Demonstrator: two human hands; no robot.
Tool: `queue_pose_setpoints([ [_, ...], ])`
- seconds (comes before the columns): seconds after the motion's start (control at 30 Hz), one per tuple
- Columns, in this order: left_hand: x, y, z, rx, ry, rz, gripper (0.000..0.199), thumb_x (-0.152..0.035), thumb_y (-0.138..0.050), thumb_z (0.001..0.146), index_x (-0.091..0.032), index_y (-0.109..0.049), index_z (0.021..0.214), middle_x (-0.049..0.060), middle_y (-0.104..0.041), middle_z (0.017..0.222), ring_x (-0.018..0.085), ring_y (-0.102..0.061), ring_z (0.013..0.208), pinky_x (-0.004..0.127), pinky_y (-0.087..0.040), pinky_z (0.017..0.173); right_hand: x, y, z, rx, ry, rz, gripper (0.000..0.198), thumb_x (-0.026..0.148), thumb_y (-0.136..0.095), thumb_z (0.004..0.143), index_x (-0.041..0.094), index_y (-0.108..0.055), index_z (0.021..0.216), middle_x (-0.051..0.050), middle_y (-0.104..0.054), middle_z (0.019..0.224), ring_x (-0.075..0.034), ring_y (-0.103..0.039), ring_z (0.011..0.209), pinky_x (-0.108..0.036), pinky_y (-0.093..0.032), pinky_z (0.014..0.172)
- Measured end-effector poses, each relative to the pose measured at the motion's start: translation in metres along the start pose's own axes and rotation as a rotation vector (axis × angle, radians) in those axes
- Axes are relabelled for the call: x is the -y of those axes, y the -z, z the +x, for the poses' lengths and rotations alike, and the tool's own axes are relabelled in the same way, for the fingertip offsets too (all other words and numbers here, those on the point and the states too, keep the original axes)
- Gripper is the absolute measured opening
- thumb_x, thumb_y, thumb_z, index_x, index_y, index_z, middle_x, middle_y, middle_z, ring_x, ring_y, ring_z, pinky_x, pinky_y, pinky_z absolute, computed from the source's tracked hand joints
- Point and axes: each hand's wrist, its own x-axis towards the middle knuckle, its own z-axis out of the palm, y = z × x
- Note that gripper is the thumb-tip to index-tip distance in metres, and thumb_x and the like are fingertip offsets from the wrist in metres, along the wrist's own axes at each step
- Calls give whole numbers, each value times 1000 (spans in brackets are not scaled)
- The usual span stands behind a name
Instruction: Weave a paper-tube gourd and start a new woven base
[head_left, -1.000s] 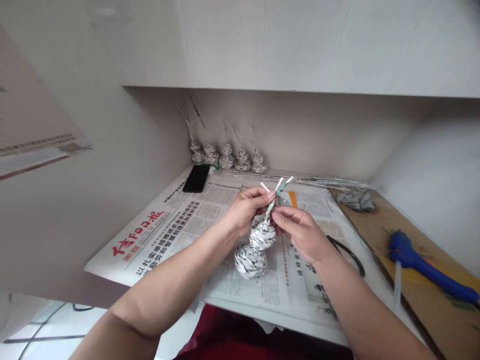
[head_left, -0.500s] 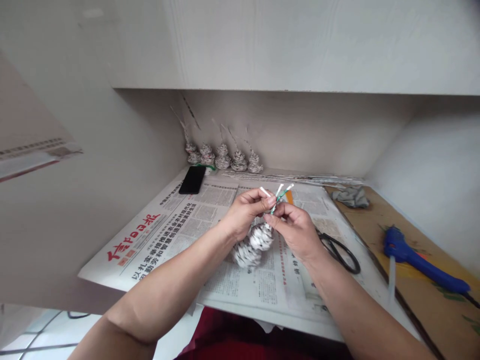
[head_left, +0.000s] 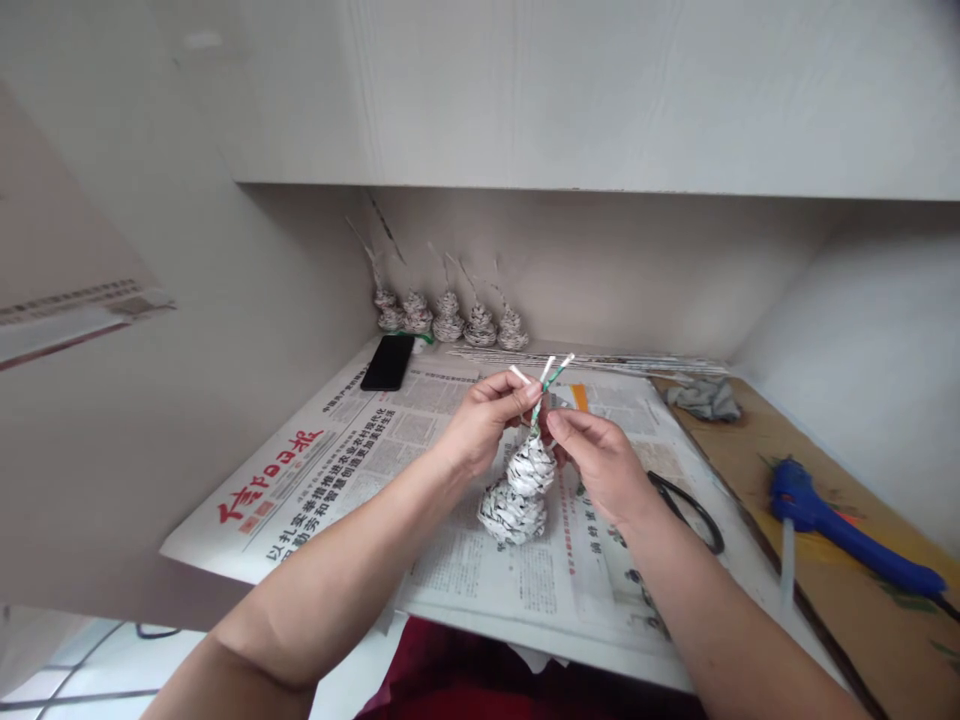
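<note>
A gourd-shaped weave of rolled newspaper point(head_left: 513, 512), two bulges with a narrow waist, stands slightly tilted over the newspaper-covered table. Its thin stem ends in several loose paper strands point(head_left: 556, 372), one of them green and white. My left hand point(head_left: 487, 415) pinches these strands at the top of the stem between thumb and fingers. Just right of the stem, my right hand point(head_left: 596, 450) has its thumb and fingertips drawn together. Whatever lies between those fingertips is hidden or too small to name.
Several similar woven gourds point(head_left: 448, 318) line the back wall beside long paper rods point(head_left: 600, 360). A black phone point(head_left: 388, 362) lies on newspaper point(head_left: 337, 470). To the right are black-handled scissors point(head_left: 694, 515), a grey cloth point(head_left: 705, 398) and a blue glue gun point(head_left: 847, 525) on cardboard point(head_left: 757, 440).
My right hand has come off the green-and-white stem and shifted slightly right and down. The woven gourd now stands more upright and shows more fully, while my left hand keeps its pinch.
</note>
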Motion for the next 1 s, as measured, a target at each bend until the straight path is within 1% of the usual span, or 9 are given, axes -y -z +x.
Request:
queue_pose_setpoints([
  [0.2,-2,-3,-2,26,-25,22,22,-32,-76,71,-15,-63,65,-3,-54,62,5,-43,56,21,-34,57,3,-5,-1,28,24,-7,24,44,-74,75,24,-76,89,-1,-70,82,-18,-58,81,-33,-43,78],
  [0.3,-2,-5,-5,43,-34,24,22,-31,-75,72,-15,-62,65,-3,-54,64,6,-44,57,21,-34,58,5,-7,-2,42,33,7,22,41,-75,73,25,-76,88,-1,-71,84,-19,-60,85,-35,-43,83],
  [0.43,-2,-7,-7,78,-21,2,22,-30,-76,72,-14,-62,66,-2,-55,67,7,-45,59,22,-35,59,7,-7,-4,32,56,-1,15,38,-79,70,24,-74,75,0,-67,75,-18,-58,79,-34,-43,78],
  [0.57,-1,-8,-8,79,6,-1,23,-31,-78,69,-14,-63,66,-1,-56,68,7,-47,61,23,-36,61,7,-6,-5,-5,87,0,18,34,-82,65,22,-70,67,2,-62,68,-15,-54,70,-31,-42,70],
  [0.67,0,-8,-8,92,19,-5,22,-30,-78,70,-14,-64,69,-1,-56,67,8,-47,62,23,-37,62,7,-5,-5,38,50,49,22,32,-82,66,20,-64,63,4,-57,64,-12,-49,64,-27,-39,64],
  [0.77,1,-6,-7,96,-6,2,21,-29,-74,74,-13,-62,68,-2,-53,65,7,-45,59,21,-36,59,6,-4,-4,91,-13,78,18,33,-81,68,20,-68,72,2,-62,71,-12,-52,68,-27,-41,67],
  [0.83,1,-5,-5,76,-41,21,22,-29,-72,76,-13,-60,68,-2,-53,64,6,-44,58,20,-35,58,5,-4,-3,89,2,66,21,36,-79,71,21,-72,83,0,-67,80,-14,-57,77,-28,-43,74],
  [0.9,1,-3,-4,42,-72,54,22,-29,-71,77,-13,-60,68,-1,-55,65,6,-43,58,19,-35,57,3,-3,-1,53,53,13,22,39,-76,74,21,-72,88,-1,-68,85,-16,-58,82,-29,-44,77],
  [1.0,1,-1,-1,-10,-101,108,24,-32,-71,77,-12,-60,70,1,-60,68,4,-40,53,18,-31,51,-1,1,3,-56,124,-93,20,41,-71,78,21,-72,84,-1,-68,81,-14,-58,76,-27,-44,72],
])
